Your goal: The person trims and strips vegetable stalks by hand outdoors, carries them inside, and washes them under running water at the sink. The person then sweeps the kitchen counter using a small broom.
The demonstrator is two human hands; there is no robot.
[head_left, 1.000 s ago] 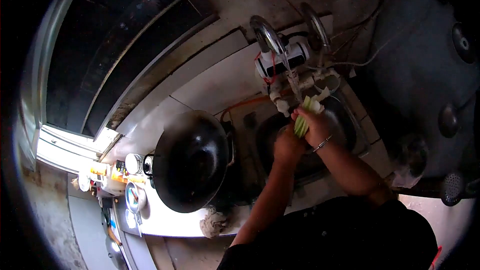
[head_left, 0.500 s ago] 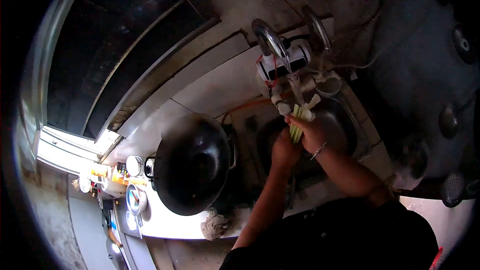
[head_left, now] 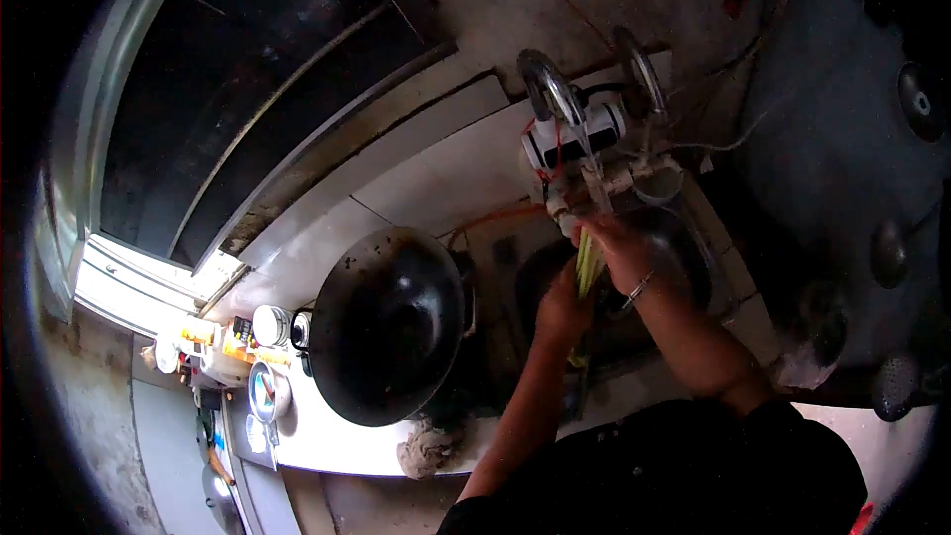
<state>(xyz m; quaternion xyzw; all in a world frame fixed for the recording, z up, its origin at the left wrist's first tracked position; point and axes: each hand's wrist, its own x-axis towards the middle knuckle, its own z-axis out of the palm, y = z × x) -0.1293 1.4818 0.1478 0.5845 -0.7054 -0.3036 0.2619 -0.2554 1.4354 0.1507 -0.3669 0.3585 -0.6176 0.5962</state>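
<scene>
A bunch of pale green, celery-like stalks (head_left: 588, 266) is held over the sink (head_left: 701, 263), under the water running from the chrome faucet (head_left: 550, 87). My left hand (head_left: 563, 305) is closed around its lower part, and some green shows below that hand. Higher up, nearer the stream, my right hand (head_left: 618, 252) is wrapped round the upper end. A bracelet (head_left: 638, 290) circles the right wrist. The fingers of both hands partly hide the stalks.
A large black wok (head_left: 386, 327) stands left of the sink. A crumpled cloth (head_left: 426, 450) lies on the counter's front edge. A white water heater unit (head_left: 575, 139) sits under the faucet, beside a second pipe (head_left: 642, 69). Jars (head_left: 271, 325) and a small pan (head_left: 267, 391) are farther left.
The view has shifted slightly. My right hand has turned and now covers the pale upper end of the stalks. Green now shows below my left hand.
</scene>
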